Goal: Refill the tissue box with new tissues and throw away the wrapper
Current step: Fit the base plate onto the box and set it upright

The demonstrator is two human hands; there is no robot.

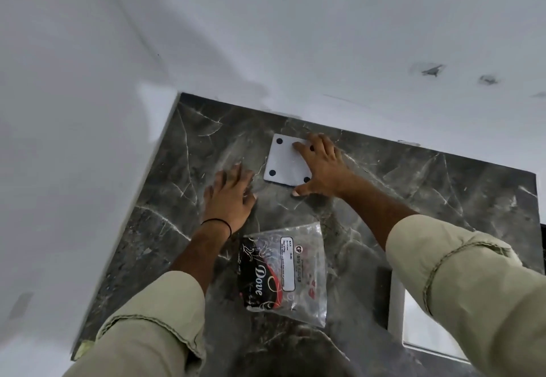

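A white square panel (285, 160) with a black dot at each corner lies at the back of the dark marble counter (413, 187); it looks like the underside of the tissue box. My right hand (320, 166) rests on its right side, fingers spread over the top and thumb at its near edge. My left hand (229, 196) sits just left of the panel with its fingers apart and nothing in it. I cannot tell whether it touches the box. A clear plastic tissue wrapper (285, 273) with black and red "Dove" print lies flat on the counter between my forearms.
A white wall (266, 36) runs along the back and left of the counter. The counter's left edge (127, 208) drops off beside my left arm. A white basin or recess (413, 326) lies at the near right, under my right sleeve.
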